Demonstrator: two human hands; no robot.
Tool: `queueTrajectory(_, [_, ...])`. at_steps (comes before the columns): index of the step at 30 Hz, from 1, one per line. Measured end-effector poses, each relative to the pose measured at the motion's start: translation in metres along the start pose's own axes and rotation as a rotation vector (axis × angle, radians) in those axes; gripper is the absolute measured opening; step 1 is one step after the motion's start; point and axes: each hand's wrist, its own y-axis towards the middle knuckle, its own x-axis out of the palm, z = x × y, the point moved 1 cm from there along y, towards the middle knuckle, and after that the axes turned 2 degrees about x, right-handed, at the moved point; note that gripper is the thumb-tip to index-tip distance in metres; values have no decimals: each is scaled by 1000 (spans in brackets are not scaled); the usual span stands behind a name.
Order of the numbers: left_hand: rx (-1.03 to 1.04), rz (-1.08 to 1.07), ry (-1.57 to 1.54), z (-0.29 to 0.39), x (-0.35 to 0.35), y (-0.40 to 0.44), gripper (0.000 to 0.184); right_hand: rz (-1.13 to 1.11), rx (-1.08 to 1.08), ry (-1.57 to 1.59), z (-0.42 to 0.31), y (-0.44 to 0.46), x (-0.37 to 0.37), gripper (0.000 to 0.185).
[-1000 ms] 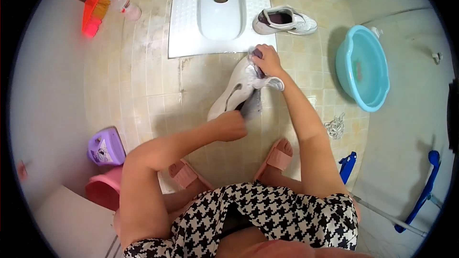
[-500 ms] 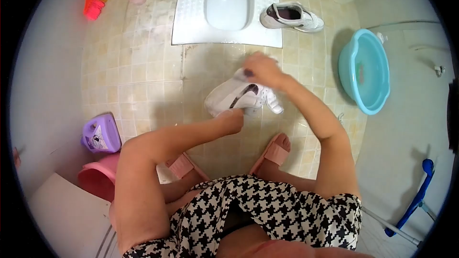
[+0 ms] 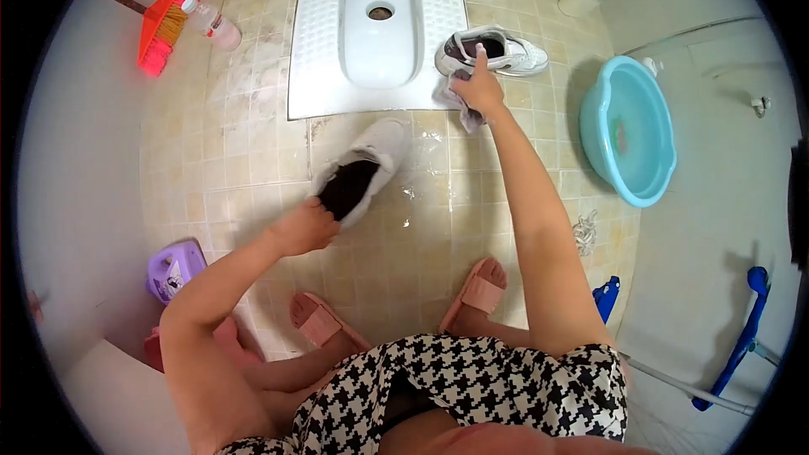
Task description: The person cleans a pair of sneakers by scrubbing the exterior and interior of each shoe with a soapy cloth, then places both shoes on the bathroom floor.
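Note:
A white sneaker (image 3: pixel 386 148) with a dark insole is in my left hand (image 3: pixel 306 226), which grips it by the heel. Its toe points away from me and to the right, just short of the squat toilet. A greyish wet-looking cloth (image 3: pixel 469 118) hangs from my right hand (image 3: pixel 480 91), whose fingers are closed on it. That hand is at the heel of a second white sneaker (image 3: pixel 524 59), with one digit stretched toward its opening. Whether it also grips this shoe I cannot tell. The second sneaker rests partly on the toilet's right edge.
Around the white squat toilet (image 3: pixel 306 76) the tiles (image 3: pixel 396 261) have wet patches. A blue basin (image 3: pixel 645 177) leans at right, near white laces (image 3: pixel 585 232). At left are a broom (image 3: pixel 160 25), a pink-tinted bottle (image 3: pixel 221 34) and a purple jug (image 3: pixel 179 265).
My left hand has swung the first sneaker left, turning its opening up. My right hand has left that shoe and moved forward to the second sneaker with the cloth. The view has shifted slightly.

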Motion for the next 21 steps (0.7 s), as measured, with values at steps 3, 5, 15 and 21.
queueTrajectory(3, [-154,-83,12,-19,-4,-34,16,-26,7,44,24,32,21,68])
queueTrajectory(5, [-276,-124,72,-32,4,-54,13,-10,16,15,23,23,20,58])
queueTrajectory(15, [-389,277,-557,22,-87,101,25,-343,-264,-167,-12,-182,56,49])
queueTrajectory(21, [-669,107,-426,11,-23,148,21,-488,-542,219,12,-223,62,43])
